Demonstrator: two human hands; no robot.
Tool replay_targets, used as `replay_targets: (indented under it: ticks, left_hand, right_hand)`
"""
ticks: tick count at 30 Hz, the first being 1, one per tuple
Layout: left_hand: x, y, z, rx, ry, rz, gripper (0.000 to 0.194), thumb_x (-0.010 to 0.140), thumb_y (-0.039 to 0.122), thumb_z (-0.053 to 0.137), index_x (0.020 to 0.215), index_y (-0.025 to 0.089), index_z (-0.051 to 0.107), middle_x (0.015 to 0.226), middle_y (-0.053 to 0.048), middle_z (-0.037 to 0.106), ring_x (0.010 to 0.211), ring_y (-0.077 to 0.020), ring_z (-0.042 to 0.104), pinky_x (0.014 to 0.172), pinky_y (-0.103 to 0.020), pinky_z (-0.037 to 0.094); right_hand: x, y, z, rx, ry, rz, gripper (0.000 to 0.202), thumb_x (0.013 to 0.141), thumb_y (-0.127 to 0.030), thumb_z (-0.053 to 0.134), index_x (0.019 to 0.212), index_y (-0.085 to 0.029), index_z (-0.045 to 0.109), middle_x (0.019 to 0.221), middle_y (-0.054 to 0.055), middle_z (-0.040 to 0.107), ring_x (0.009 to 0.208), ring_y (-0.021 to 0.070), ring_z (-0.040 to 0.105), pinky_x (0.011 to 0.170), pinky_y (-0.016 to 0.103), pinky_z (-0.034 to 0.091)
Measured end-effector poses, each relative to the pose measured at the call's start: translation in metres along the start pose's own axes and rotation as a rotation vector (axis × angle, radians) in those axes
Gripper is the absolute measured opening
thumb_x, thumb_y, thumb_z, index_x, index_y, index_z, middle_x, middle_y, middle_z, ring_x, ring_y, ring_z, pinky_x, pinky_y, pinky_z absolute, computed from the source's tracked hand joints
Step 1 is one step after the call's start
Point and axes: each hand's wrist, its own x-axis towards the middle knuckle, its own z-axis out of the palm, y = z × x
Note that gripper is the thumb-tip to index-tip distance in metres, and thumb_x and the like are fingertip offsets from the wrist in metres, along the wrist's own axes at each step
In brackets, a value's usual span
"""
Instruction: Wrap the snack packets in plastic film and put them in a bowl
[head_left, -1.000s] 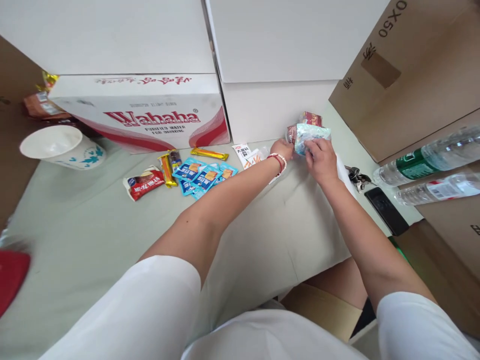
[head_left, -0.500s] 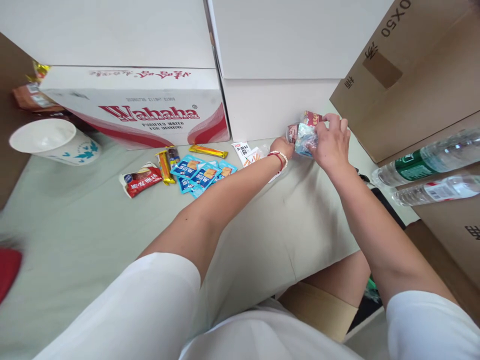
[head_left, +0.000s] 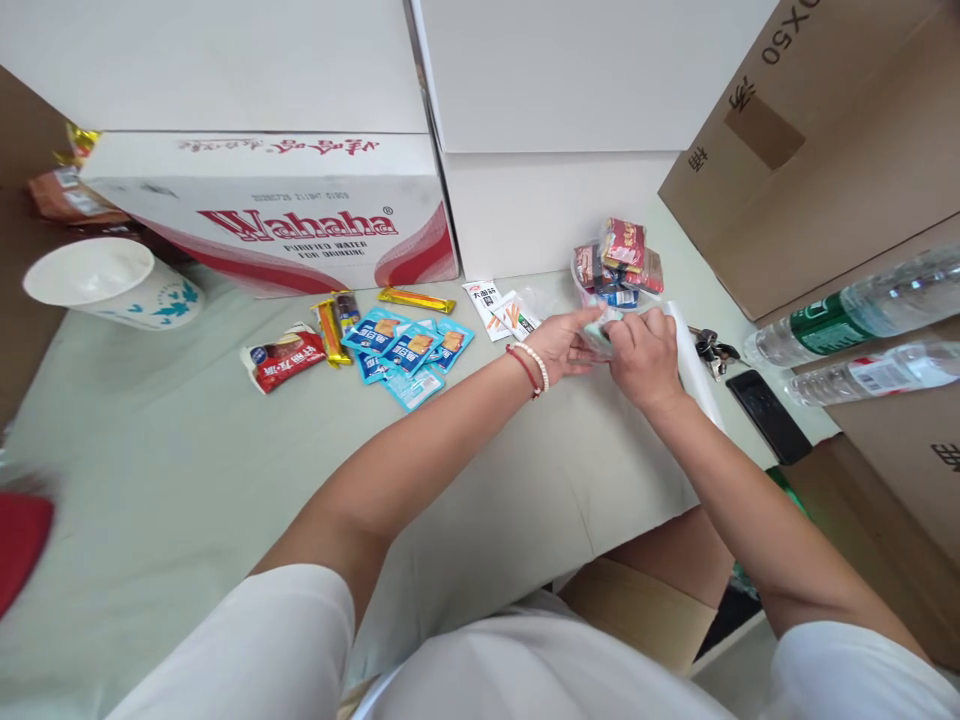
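A packet is pinched in the grip of left hand and right hand (snacks piled at far right).

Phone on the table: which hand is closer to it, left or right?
Right. The right hand is to the left of the phone, with the keys nearby; the left hand is farther left, beyond the right hand.

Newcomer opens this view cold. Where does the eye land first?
Probably the white Wahaha carton with big red print, back left. Next, the left hand and right hand meeting at a pale wrapper, just in front of a heap of wrapped snacks. Then the bright blue packets, overlapping in front of the carton's right end.
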Motion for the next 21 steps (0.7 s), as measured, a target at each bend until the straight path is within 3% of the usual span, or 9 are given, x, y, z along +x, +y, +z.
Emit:
replay_targets:
  ticks: [2, 4, 7, 9, 11, 13, 16, 19, 21]
  left_hand:
    - [-0.003, -0.008, 0.000, -0.037, 0.030, 0.031, 0.031, 0.075, 0.036, 0.084, 0.084, 0.020, 0.059, 0.075, -0.001, 0.068, 0.067, -0.0154, 0.067, 0.080, -0.037, 0.056]
    - [-0.001, -0.017, -0.002, -0.049, 0.093, 0.083, 0.032, 0.073, 0.022, 0.083, 0.081, 0.020, 0.052, 0.074, 0.002, 0.064, 0.065, -0.0124, 0.064, 0.079, -0.035, 0.056]
    - [0.002, -0.031, -0.006, 0.062, 0.144, 0.255, 0.032, 0.070, 0.016, 0.080, 0.078, 0.020, 0.049, 0.071, 0.006, 0.060, 0.067, -0.0103, 0.061, 0.074, -0.028, 0.053]
    - [0.003, -0.037, -0.006, 0.172, 0.083, 0.376, 0.028, 0.070, 0.017, 0.079, 0.079, 0.020, 0.053, 0.072, 0.006, 0.061, 0.069, -0.0099, 0.060, 0.073, -0.024, 0.050]
    - [0.002, -0.039, -0.004, 0.225, -0.006, 0.462, 0.025, 0.070, 0.018, 0.077, 0.083, 0.019, 0.057, 0.078, 0.004, 0.064, 0.074, -0.0103, 0.061, 0.075, -0.024, 0.049]
    - [0.002, -0.036, -0.001, 0.211, -0.043, 0.509, 0.026, 0.072, 0.019, 0.075, 0.092, 0.019, 0.058, 0.086, 0.002, 0.066, 0.080, -0.0114, 0.063, 0.079, -0.025, 0.050]
    - [0.013, -0.023, 0.000, 0.171, 0.104, 0.542, 0.029, 0.081, 0.025, 0.070, 0.105, 0.022, 0.054, 0.095, 0.000, 0.066, 0.087, -0.0124, 0.064, 0.079, -0.025, 0.050]
    - [0.035, -0.007, -0.005, 0.229, 0.363, 0.538, 0.018, 0.090, 0.027, 0.060, 0.105, 0.023, 0.051, 0.099, -0.001, 0.062, 0.091, -0.0131, 0.063, 0.077, -0.024, 0.050]
    - [0.049, 0.000, -0.009, 0.322, 0.483, 0.574, 0.010, 0.092, 0.022, 0.054, 0.101, 0.022, 0.052, 0.099, -0.002, 0.061, 0.091, -0.0139, 0.062, 0.080, -0.026, 0.051]
  right_hand:
    - [-0.007, 0.000, -0.004, 0.027, -0.061, -0.079, 0.024, 0.097, -0.022, 0.045, 0.105, -0.027, 0.067, 0.089, 0.011, 0.062, 0.099, 0.0327, 0.051, 0.088, 0.050, 0.042]
    - [-0.010, 0.006, -0.014, 0.120, -0.168, -0.191, 0.024, 0.092, -0.021, 0.052, 0.110, -0.027, 0.068, 0.100, 0.011, 0.065, 0.106, 0.0327, 0.052, 0.091, 0.049, 0.042]
    - [-0.009, 0.020, -0.031, 0.312, -0.190, -0.200, 0.038, 0.089, -0.030, 0.062, 0.127, -0.029, 0.064, 0.131, 0.010, 0.062, 0.124, 0.0335, 0.051, 0.101, 0.051, 0.043]
    - [-0.007, 0.028, -0.038, 0.416, -0.165, -0.103, 0.053, 0.086, -0.040, 0.068, 0.137, -0.028, 0.059, 0.142, 0.011, 0.058, 0.130, 0.0348, 0.050, 0.103, 0.052, 0.043]
    - [-0.005, 0.036, -0.039, 0.529, -0.255, -0.032, 0.057, 0.084, -0.047, 0.071, 0.136, -0.026, 0.061, 0.134, 0.010, 0.065, 0.121, 0.0341, 0.058, 0.098, 0.049, 0.049]
    - [0.001, 0.044, -0.038, 0.624, -0.346, 0.020, 0.045, 0.086, -0.049, 0.069, 0.125, -0.025, 0.068, 0.114, 0.006, 0.073, 0.104, 0.0304, 0.066, 0.090, 0.046, 0.053]
    - [0.020, 0.057, -0.032, 0.569, -0.208, 0.113, 0.034, 0.088, -0.047, 0.066, 0.114, -0.026, 0.072, 0.100, 0.005, 0.073, 0.096, 0.0297, 0.066, 0.088, 0.047, 0.054]
    - [0.049, 0.069, -0.021, 0.371, -0.019, 0.147, 0.033, 0.089, -0.046, 0.064, 0.116, -0.028, 0.071, 0.103, 0.009, 0.070, 0.111, 0.0333, 0.059, 0.096, 0.050, 0.052]
    - [0.065, 0.073, -0.009, 0.282, 0.007, 0.138, 0.034, 0.090, -0.044, 0.061, 0.119, -0.028, 0.069, 0.107, 0.011, 0.070, 0.117, 0.0343, 0.053, 0.100, 0.051, 0.049]
